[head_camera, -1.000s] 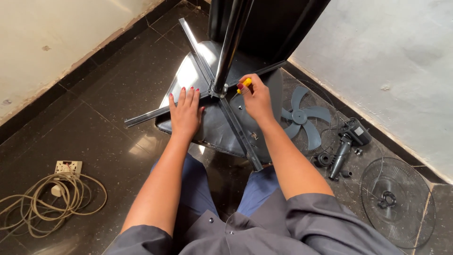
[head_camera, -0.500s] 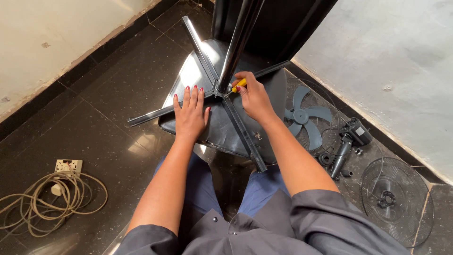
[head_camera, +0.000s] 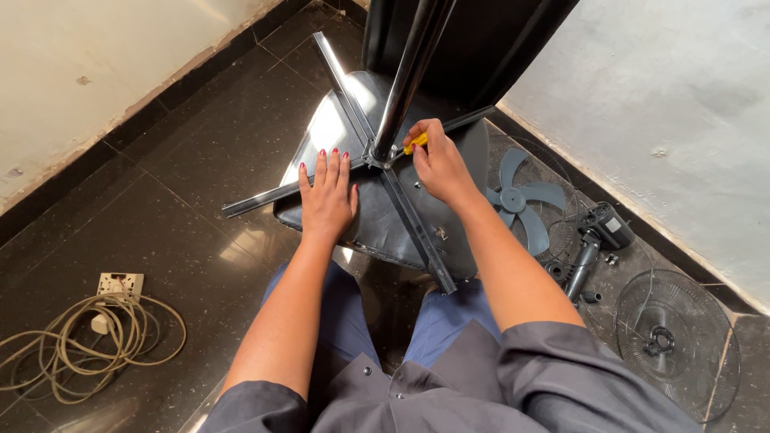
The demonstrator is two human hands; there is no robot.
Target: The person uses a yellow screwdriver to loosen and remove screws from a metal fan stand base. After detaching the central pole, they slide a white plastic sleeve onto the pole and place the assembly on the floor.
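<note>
Pinning the black base plate (head_camera: 377,216) with a flat, open left hand (head_camera: 327,196) helps, keeping the right hand (head_camera: 439,164) clamped on the yellow-handled screwdriver (head_camera: 416,143) square at the cross-bar hub (head_camera: 375,157).

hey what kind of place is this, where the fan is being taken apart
Probably a corner of a plain room used as a makeshift repair spot, not a fitted workshop. A loose fan blade, wire fan guard and motor head lie on the dark polished tile floor, between bare plastered walls.
</note>
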